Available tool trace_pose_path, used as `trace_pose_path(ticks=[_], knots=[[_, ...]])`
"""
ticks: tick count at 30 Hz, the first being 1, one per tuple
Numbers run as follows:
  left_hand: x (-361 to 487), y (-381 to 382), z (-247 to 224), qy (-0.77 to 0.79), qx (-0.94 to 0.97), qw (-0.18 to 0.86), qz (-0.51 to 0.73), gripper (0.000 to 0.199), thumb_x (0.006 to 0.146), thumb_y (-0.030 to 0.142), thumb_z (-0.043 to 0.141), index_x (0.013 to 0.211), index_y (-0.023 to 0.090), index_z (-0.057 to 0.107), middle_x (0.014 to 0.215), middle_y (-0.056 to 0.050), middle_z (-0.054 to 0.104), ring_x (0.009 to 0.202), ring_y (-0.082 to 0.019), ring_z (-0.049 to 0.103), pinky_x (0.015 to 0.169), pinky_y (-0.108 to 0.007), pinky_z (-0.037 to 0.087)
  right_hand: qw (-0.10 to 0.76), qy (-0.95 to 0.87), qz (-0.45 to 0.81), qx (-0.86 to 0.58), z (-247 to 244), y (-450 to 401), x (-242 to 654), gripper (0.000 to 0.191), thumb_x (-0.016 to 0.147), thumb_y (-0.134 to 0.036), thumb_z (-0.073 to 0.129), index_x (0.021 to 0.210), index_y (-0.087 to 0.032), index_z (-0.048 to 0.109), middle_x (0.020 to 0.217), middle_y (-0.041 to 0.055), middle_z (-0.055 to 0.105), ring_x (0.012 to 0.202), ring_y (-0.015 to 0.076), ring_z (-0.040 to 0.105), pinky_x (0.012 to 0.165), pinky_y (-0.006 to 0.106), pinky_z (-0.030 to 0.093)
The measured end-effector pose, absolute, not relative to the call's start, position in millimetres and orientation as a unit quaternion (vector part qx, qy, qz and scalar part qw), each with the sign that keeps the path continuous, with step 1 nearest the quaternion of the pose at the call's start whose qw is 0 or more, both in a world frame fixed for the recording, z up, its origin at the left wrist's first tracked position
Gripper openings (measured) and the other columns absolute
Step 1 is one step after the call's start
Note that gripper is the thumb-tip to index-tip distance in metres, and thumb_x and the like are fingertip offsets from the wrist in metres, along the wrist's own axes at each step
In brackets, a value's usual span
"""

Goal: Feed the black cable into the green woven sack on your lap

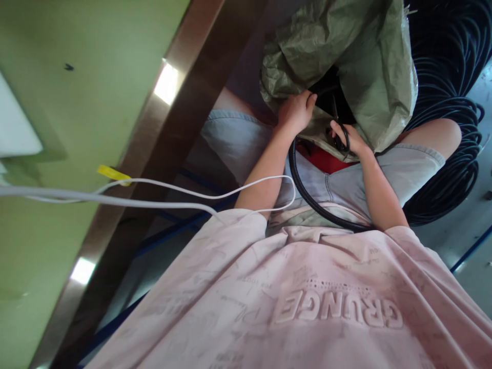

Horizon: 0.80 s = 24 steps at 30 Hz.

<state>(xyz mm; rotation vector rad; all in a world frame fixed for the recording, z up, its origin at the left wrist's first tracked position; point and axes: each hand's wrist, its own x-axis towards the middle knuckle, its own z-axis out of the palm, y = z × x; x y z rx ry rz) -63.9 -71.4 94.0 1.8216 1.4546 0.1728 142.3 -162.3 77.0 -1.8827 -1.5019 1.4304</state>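
A large olive-green woven sack stands open between my knees, its inside dark. My left hand is closed at the sack's left edge, round a black ribbed tube that curves down across my lap towards the right. On the right of the opening, my right hand grips black-handled scissors, whose blades point up into the dark opening. What lies deeper in the sack cannot be made out.
Big coils of black tubing lie on the right. A green tabletop with a metal edge runs along the left. White cables cross from it to my shirt. Something red shows under the sack.
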Motion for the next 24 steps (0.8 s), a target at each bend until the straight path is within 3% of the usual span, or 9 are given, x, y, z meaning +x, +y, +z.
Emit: trace_pose_path(ticks=[5, 15, 24], knots=[[-61, -75, 101, 0.565, 0.729, 0.379, 0.078, 0.040, 0.107, 0.054, 0.039, 0.119, 0.031, 0.069, 0.112, -0.009, 0.076, 0.125, -0.031, 0.064, 0.104, -0.042, 0.048, 0.182, -0.529, 0.507, -0.655, 81, -163, 143, 0.070, 0.098, -0.081, 0.036, 0.083, -0.022, 0.070, 0.085, 0.0085, 0.070, 0.095, 0.0278, 0.069, 0.089, 0.040, 0.053], [-60, -77, 109, 0.569, 0.730, 0.369, 0.078, 0.042, 0.105, 0.055, 0.041, 0.126, 0.033, 0.069, 0.109, -0.008, 0.078, 0.126, -0.031, 0.064, 0.104, -0.042, 0.049, 0.154, -0.523, 0.513, -0.663, 81, -162, 143, 0.070, 0.096, -0.083, 0.039, 0.084, -0.022, 0.072, 0.080, 0.0070, 0.069, 0.092, 0.0269, 0.069, 0.086, 0.039, 0.051], [-64, -73, 100, 0.551, 0.741, 0.378, 0.067, 0.040, 0.103, 0.048, 0.048, 0.134, 0.034, 0.069, 0.132, -0.007, 0.074, 0.133, -0.029, 0.062, 0.112, -0.044, 0.047, 0.150, -0.502, 0.523, -0.672, 88, -162, 140, 0.070, 0.093, -0.086, 0.043, 0.082, -0.023, 0.070, 0.078, 0.0070, 0.070, 0.095, 0.0285, 0.069, 0.086, 0.038, 0.051]])
